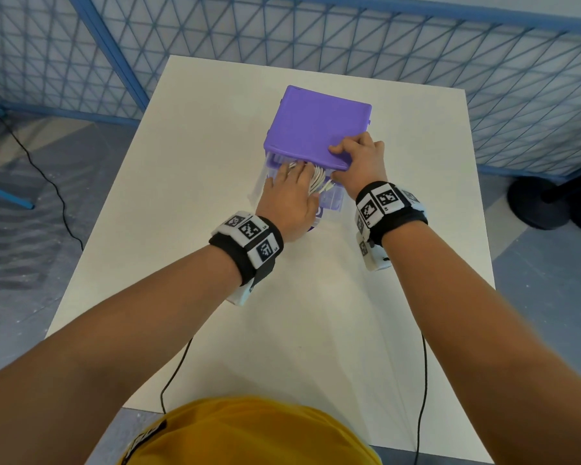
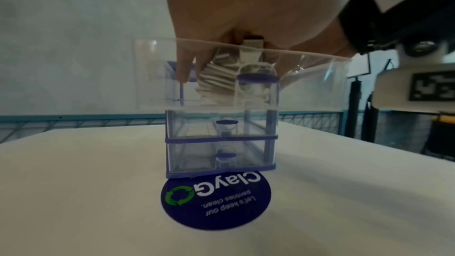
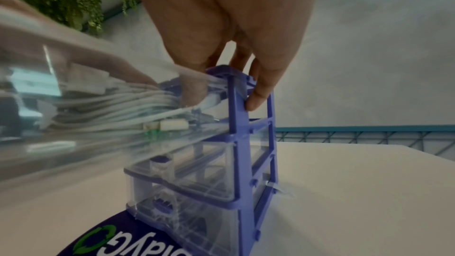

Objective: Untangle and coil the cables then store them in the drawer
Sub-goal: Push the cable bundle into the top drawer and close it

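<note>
A small drawer unit (image 1: 316,122) with a purple top and clear drawers stands mid-table. Its top drawer (image 2: 320,55) is pulled out toward me. A bundle of coiled white cables (image 1: 317,181) lies inside it, also seen as cables (image 2: 216,83) and cables (image 3: 110,104). My left hand (image 1: 289,196) lies flat over the bundle with fingers stretched forward, pressing it down into the drawer. My right hand (image 1: 359,159) grips the front right corner of the purple top, fingers on top, thumb down the frame (image 3: 246,143). The two lower drawers are closed.
The white table (image 1: 215,129) has bare surface on all sides of the unit. A round dark blue sticker (image 2: 216,200) lies under the unit's front. Blue mesh fencing (image 1: 483,78) rings the table. Thin black wrist leads (image 1: 425,380) hang over the near edge.
</note>
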`<action>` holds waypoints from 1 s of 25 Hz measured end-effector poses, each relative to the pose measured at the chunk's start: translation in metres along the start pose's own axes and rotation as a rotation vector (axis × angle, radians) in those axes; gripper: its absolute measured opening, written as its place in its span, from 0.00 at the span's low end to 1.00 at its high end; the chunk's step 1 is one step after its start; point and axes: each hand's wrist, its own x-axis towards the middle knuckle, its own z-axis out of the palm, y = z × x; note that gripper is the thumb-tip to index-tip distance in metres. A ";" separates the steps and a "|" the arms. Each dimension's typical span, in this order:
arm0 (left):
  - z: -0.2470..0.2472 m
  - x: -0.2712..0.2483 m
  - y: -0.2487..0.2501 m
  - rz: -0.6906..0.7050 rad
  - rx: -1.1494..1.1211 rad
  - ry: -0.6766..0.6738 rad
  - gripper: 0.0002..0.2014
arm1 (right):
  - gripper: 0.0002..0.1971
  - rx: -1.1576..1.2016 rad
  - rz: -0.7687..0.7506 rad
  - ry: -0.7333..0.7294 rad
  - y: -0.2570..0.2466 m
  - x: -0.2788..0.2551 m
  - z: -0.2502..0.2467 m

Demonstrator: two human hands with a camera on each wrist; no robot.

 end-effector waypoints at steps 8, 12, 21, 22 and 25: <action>-0.006 -0.007 -0.013 -0.014 -0.204 0.130 0.20 | 0.22 -0.006 0.001 0.015 0.001 0.000 0.001; -0.001 -0.015 -0.014 0.076 -0.069 0.109 0.24 | 0.21 0.008 0.000 0.027 0.002 0.000 0.001; -0.002 0.001 -0.013 0.144 -0.005 0.041 0.24 | 0.19 -0.022 -0.048 0.015 0.005 -0.003 0.005; -0.001 0.003 -0.013 0.141 -0.071 0.103 0.23 | 0.19 -0.020 -0.047 0.010 0.006 -0.003 0.004; 0.000 0.004 -0.010 0.041 -0.257 0.203 0.19 | 0.19 -0.019 -0.040 -0.006 0.005 -0.003 0.003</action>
